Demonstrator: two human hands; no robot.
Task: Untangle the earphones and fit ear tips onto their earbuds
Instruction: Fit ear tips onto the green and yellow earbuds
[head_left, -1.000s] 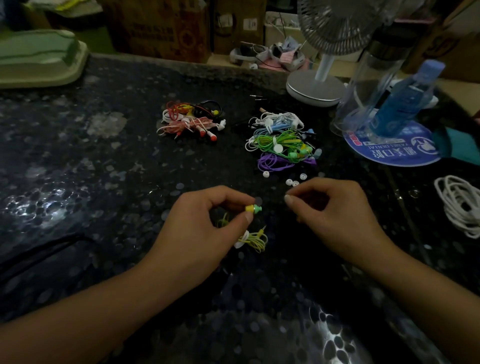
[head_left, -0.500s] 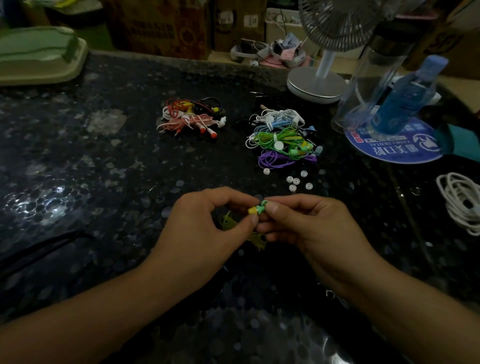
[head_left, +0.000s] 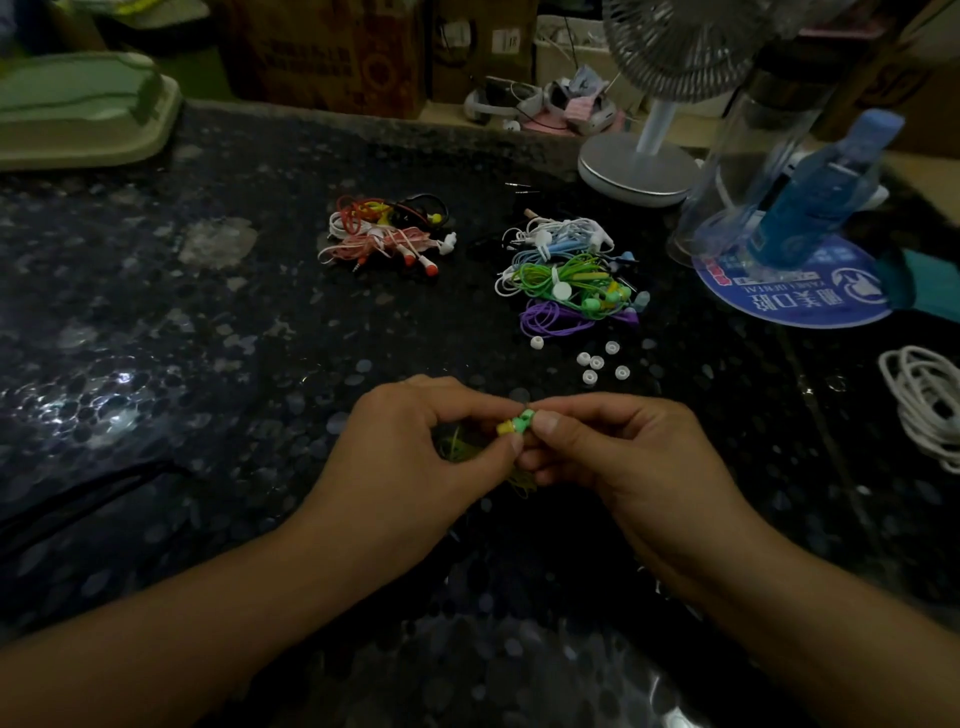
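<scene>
Yellow-green earbud (head_left: 514, 423) pinched between left hand (head_left: 410, 467) and right hand (head_left: 623, 457) fingers, both grasping.

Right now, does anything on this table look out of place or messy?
Mostly the loose white ear tips scattered on the table just before the green and purple earphone pile. Nothing looks spilled or broken.

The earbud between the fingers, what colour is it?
Yellow and green earbud, seen in the head view.

One head-worn wide-angle view looks forward and down (steeply) from close above the dark tabletop (head_left: 218, 364).
</scene>
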